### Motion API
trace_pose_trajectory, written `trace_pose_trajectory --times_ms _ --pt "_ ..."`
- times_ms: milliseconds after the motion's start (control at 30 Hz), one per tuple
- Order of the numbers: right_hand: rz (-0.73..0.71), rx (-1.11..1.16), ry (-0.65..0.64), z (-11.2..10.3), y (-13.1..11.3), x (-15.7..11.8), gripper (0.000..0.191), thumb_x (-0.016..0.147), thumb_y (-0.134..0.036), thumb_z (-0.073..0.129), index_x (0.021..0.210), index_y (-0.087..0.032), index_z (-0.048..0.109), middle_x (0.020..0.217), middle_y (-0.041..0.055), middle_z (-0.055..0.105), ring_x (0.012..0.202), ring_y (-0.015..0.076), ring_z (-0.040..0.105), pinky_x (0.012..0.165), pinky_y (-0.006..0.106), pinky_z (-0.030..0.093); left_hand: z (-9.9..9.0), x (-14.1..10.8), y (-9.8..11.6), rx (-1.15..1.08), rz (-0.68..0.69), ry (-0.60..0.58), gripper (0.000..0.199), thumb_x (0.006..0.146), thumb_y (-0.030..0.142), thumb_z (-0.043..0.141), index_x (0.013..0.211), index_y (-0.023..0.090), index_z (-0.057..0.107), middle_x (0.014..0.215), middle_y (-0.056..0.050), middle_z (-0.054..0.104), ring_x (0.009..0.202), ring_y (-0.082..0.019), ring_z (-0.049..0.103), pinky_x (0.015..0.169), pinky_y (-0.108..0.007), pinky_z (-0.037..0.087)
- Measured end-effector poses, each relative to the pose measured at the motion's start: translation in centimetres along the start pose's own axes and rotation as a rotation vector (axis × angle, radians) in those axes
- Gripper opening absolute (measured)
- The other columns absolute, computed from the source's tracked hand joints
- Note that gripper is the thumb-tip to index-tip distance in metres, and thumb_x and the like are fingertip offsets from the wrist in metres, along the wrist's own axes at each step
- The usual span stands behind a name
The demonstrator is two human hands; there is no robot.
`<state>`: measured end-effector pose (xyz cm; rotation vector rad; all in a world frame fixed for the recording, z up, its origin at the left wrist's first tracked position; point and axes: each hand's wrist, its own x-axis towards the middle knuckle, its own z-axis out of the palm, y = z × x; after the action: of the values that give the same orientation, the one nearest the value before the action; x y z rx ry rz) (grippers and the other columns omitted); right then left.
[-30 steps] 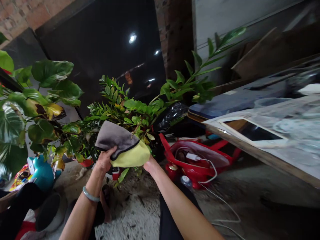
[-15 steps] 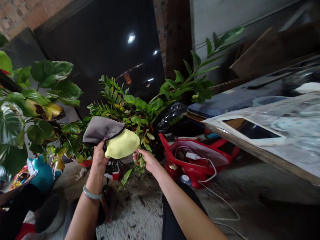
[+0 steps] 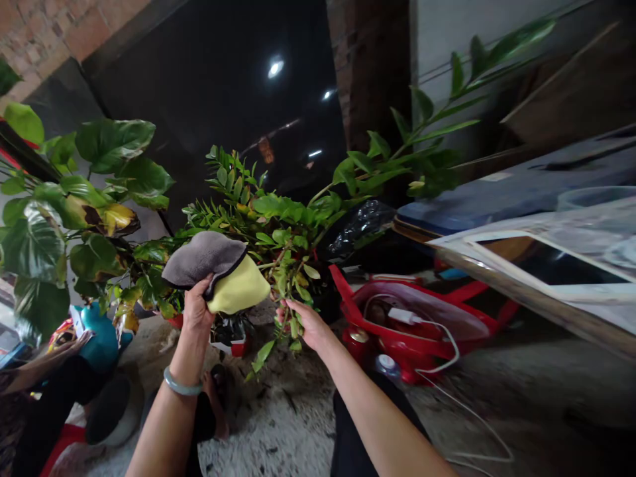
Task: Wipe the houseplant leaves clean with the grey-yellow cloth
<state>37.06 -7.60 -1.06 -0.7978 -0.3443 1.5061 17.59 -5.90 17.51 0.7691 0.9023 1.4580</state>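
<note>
A grey and yellow cloth with a dark edge is held up in my left hand, its fingers closed on the bunched fabric. To the right of the cloth, my right hand pinches a drooping leafy stem between thumb and fingers. The stem belongs to the green potted plants behind; its lower leaves hang below my right hand. The yellow side of the cloth faces the stem, close to it. A pale bangle is on my left wrist.
At right, a red bag holds a white charger with a trailing cable. Beyond it, a table edge carries a white tablet. Large-leaved plants and another person's arm and a teal object are at left.
The view has shifted left, so the bag and table appear further right. The cloth sits slightly further from my right hand, which still holds the stem.
</note>
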Motion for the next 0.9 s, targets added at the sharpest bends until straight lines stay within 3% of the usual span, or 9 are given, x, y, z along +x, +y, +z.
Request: trace_pose_trajectory --times_ms 67,100,133,200,300,433,633,800,900 --pt "-0.001 0.000 -0.001 0.3 0.0 0.1 0.013 0.078 -0.031 0.071 0.085 -0.022 0.066 0.064 0.0019 0.073 0.052 0.0175 0.068 0.044 0.025 0.048 0.4 -0.7 -1.7 0.030 0.136 0.057 0.030 0.058 0.012 0.082 0.086 0.019 0.072 0.081 -0.002 0.079 0.084 -0.023 0.075 0.085 -0.036 0.060" --pt "-0.005 -0.007 -0.013 0.4 0.1 0.2 0.014 0.077 -0.032 0.072 0.084 -0.022 0.066 0.062 0.0017 0.073 0.052 0.0181 0.067 0.044 0.025 0.047 0.2 -1.3 -3.2 0.073 0.139 0.071 0.034 0.054 0.012 0.084 0.085 0.019 0.071 0.081 -0.002 0.079 0.081 -0.023 0.075 0.083 -0.037 0.060" --pt "-0.015 -0.015 -0.032 0.5 0.1 0.2 0.015 0.075 -0.033 0.073 0.082 -0.022 0.066 0.062 0.0015 0.073 0.052 0.0188 0.067 0.044 0.026 0.047 -0.2 -2.1 -5.0 0.127 0.105 0.076 0.037 0.051 0.012 0.085 0.084 0.018 0.071 0.079 -0.002 0.079 0.077 -0.023 0.074 0.081 -0.038 0.060" --pt "-0.061 -0.027 -0.079 0.7 0.4 0.3 0.018 0.069 -0.034 0.076 0.077 -0.021 0.067 0.062 0.0012 0.074 0.059 0.0207 0.070 0.051 0.028 0.050 -1.4 -3.7 -8.7 0.242 -0.107 0.008 0.040 0.044 0.013 0.088 0.080 0.017 0.071 0.072 -0.004 0.077 0.067 -0.025 0.072 0.075 -0.041 0.061" --pt "-0.135 -0.022 -0.118 0.9 0.5 0.2 0.022 0.060 -0.036 0.081 0.072 -0.021 0.070 0.067 0.0013 0.076 0.075 0.0243 0.073 0.068 0.032 0.055 -2.7 -5.5 -12.2 0.224 -0.277 -0.053 0.047 0.040 0.021 0.094 0.082 0.015 0.072 0.079 -0.010 0.079 0.075 -0.029 0.074 0.080 -0.044 0.060" --pt "-0.153 0.016 -0.129 0.9 0.2 -0.1 0.027 0.057 -0.041 0.083 0.073 -0.022 0.072 0.073 0.0025 0.079 0.088 0.0281 0.074 0.078 0.036 0.056 -2.5 -5.5 -12.3 0.173 -0.287 -0.059 0.057 0.048 0.037 0.096 0.096 0.015 0.074 0.097 -0.014 0.080 0.095 -0.032 0.075 0.090 -0.043 0.059" --pt "-0.188 0.056 -0.093 0.7 0.3 0.2 0.031 0.051 -0.039 0.086 0.075 -0.023 0.073 0.074 0.0029 0.079 0.089 0.0296 0.074 0.084 0.038 0.056 -2.5 -4.0 -12.1 0.300 -0.219 -0.109 0.051 0.052 0.029 0.094 0.097 0.015 0.074 0.098 -0.013 0.080 0.095 -0.031 0.075 0.092 -0.042 0.058" --pt "-0.113 0.036 -0.097 1.0 0.4 0.5 0.024 0.070 -0.042 0.076 0.084 -0.023 0.073 0.087 0.0082 0.080 0.098 0.0302 0.074 0.089 0.041 0.057 -3.8 -3.5 -13.3 0.291 -0.308 -0.083 0.048 0.052 0.026 0.092 0.094 0.014 0.073 0.099 -0.014 0.080 0.097 -0.032 0.075 0.092 -0.042 0.058" --pt "-0.113 0.038 -0.102 1.0 0.1 0.5 0.020 0.074 -0.040 0.075 0.084 -0.024 0.070 0.084 0.0060 0.079 0.094 0.0278 0.075 0.085 0.039 0.058 -4.0 -3.8 -12.3 0.200 -0.364 -0.096 0.050 0.052 0.024 0.092 0.096 0.012 0.073 0.099 -0.017 0.079 0.100 -0.035 0.074 0.095 -0.044 0.057"
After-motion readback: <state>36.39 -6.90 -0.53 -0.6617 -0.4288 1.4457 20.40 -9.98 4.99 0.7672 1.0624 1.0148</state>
